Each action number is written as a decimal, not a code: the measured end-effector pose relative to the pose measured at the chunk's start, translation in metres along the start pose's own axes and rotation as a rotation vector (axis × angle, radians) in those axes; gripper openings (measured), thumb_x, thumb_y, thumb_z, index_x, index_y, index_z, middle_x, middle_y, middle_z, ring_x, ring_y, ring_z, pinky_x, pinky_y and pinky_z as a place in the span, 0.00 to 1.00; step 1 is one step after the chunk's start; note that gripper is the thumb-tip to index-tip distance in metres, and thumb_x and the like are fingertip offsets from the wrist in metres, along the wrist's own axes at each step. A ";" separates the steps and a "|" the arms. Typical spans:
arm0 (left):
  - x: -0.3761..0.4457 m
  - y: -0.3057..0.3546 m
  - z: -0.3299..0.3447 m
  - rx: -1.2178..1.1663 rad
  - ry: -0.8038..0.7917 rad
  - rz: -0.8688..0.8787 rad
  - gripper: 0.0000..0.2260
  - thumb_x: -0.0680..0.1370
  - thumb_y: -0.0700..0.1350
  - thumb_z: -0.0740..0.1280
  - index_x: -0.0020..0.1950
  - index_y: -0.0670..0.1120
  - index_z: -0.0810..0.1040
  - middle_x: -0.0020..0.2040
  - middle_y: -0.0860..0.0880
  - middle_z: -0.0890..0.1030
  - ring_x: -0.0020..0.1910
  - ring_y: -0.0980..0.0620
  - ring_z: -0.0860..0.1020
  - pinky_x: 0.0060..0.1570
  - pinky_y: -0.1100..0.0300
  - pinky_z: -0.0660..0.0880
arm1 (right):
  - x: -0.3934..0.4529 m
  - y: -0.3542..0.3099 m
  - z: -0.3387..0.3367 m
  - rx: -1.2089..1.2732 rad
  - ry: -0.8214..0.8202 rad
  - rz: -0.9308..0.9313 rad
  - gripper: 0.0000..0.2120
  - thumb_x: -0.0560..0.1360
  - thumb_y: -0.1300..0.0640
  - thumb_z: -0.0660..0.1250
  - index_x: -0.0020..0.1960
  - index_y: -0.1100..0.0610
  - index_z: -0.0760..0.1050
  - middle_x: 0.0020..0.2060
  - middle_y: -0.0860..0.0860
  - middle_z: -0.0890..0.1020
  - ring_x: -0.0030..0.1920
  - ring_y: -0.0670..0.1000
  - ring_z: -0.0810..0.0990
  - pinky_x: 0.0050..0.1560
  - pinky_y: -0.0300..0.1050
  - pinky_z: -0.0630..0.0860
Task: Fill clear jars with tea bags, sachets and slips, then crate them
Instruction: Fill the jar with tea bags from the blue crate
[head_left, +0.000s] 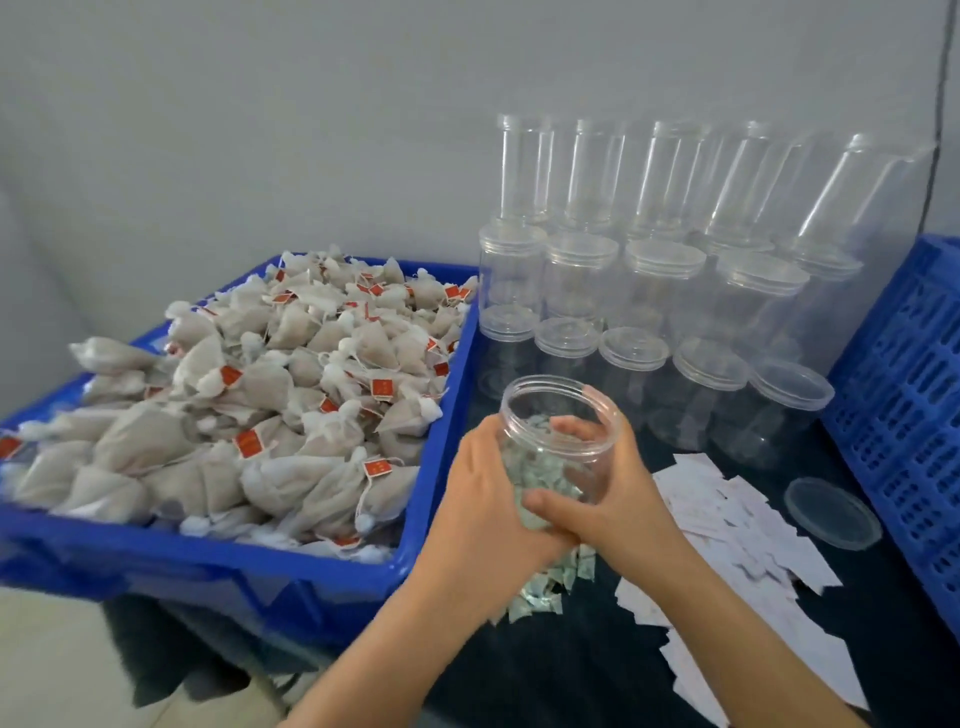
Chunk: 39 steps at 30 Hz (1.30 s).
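1. An open jar (558, 431) was held tilted between both hands, just above the table (597, 670); its mouth faced up and away from the person.
2. The left hand (485, 499) was wrapped round the jar's near side. The right hand (602, 483) was curled round its far side, thumb low against the wall.
3. Pale green sachets (545, 587) lay beneath the hands, and some showed through the jar wall; whether those were inside the jar or behind it could not be told.
4. The step in hand was judged to be an early one in the filling: no tea bags were seen in the jar.
5. Tea bags (249, 410) were heaped in a tub (291, 571) left of the left hand; slips (727, 525) lay right of the right hand, with a loose lid (832, 513) beyond them.
6. The next move was judged to call for one hand to be freed while the other steadied the jar upright, so that items could be dropped in.
7. Lidded jars (634, 358) stood beyond the hands; a crate (904, 389) stood to the far right.
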<state>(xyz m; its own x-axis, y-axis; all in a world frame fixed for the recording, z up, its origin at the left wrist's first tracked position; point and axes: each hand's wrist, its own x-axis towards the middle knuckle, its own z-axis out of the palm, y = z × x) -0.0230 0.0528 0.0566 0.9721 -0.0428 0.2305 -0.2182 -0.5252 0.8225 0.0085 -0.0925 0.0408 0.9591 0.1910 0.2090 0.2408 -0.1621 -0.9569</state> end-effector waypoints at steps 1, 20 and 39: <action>-0.002 0.000 -0.013 0.049 -0.057 0.008 0.40 0.64 0.53 0.77 0.69 0.58 0.58 0.62 0.61 0.65 0.63 0.63 0.65 0.60 0.63 0.69 | 0.003 0.003 0.005 0.003 -0.006 -0.018 0.45 0.52 0.40 0.80 0.64 0.29 0.61 0.57 0.33 0.77 0.59 0.36 0.78 0.53 0.34 0.78; 0.092 -0.037 -0.068 0.753 -0.034 0.016 0.18 0.77 0.49 0.67 0.65 0.49 0.72 0.57 0.49 0.77 0.54 0.50 0.76 0.56 0.54 0.74 | -0.008 0.070 0.042 -0.043 0.007 -0.027 0.49 0.54 0.39 0.81 0.64 0.18 0.55 0.58 0.25 0.70 0.63 0.30 0.70 0.54 0.25 0.72; 0.091 -0.013 -0.105 0.908 0.039 0.131 0.10 0.79 0.47 0.65 0.57 0.45 0.79 0.52 0.48 0.81 0.50 0.50 0.78 0.51 0.59 0.72 | -0.009 0.074 0.042 -0.021 -0.015 -0.029 0.48 0.58 0.44 0.82 0.65 0.20 0.56 0.58 0.23 0.68 0.65 0.29 0.68 0.56 0.24 0.71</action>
<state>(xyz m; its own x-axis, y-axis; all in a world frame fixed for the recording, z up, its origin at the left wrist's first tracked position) 0.0595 0.1453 0.1216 0.9373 -0.1288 0.3238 -0.1589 -0.9849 0.0682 0.0111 -0.0653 -0.0402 0.9494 0.2106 0.2331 0.2715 -0.1766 -0.9461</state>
